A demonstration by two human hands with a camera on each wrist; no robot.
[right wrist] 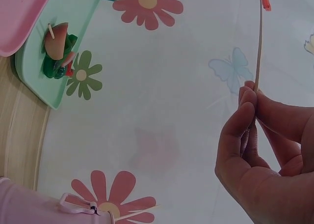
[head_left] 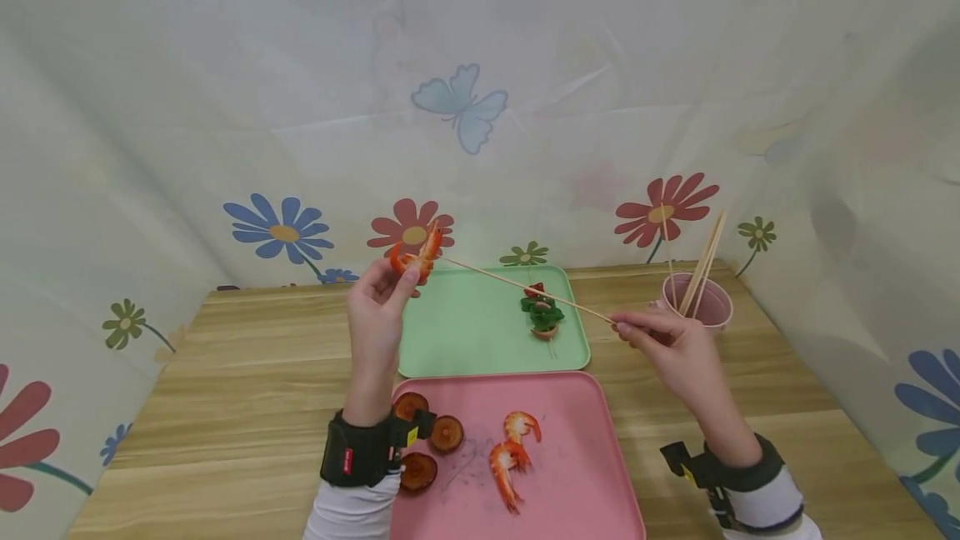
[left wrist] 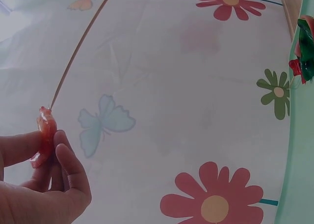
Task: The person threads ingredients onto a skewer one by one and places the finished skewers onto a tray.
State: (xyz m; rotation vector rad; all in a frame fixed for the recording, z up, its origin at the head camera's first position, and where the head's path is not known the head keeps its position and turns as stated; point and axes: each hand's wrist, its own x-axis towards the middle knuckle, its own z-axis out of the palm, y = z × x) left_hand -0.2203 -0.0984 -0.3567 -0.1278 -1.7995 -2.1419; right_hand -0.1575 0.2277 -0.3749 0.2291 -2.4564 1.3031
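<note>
My left hand point(head_left: 377, 307) pinches an orange-red shrimp point(head_left: 425, 258) between thumb and fingers, raised above the back of the table. A thin wooden skewer point(head_left: 517, 283) slants between the hands. My right hand point(head_left: 675, 352) pinches its lower right end, and its other end reaches the shrimp. In the left wrist view the skewer tip meets the top of the shrimp point(left wrist: 46, 128); whether it has pierced it I cannot tell. Under the hands, a pink tray point(head_left: 570, 457) carries more shrimp point(head_left: 508, 469) and several brown round mushroom-like pieces point(head_left: 447, 434).
Behind the pink tray lies a green tray point(head_left: 465, 332) with a loaded skewer point(head_left: 545, 315) of green, red and brown pieces on its right side. A pink cup point(head_left: 717, 307) holding several wooden skewers point(head_left: 701, 265) stands at the right. A patterned curtain point(head_left: 525, 190) rises behind the wooden table point(head_left: 262, 407).
</note>
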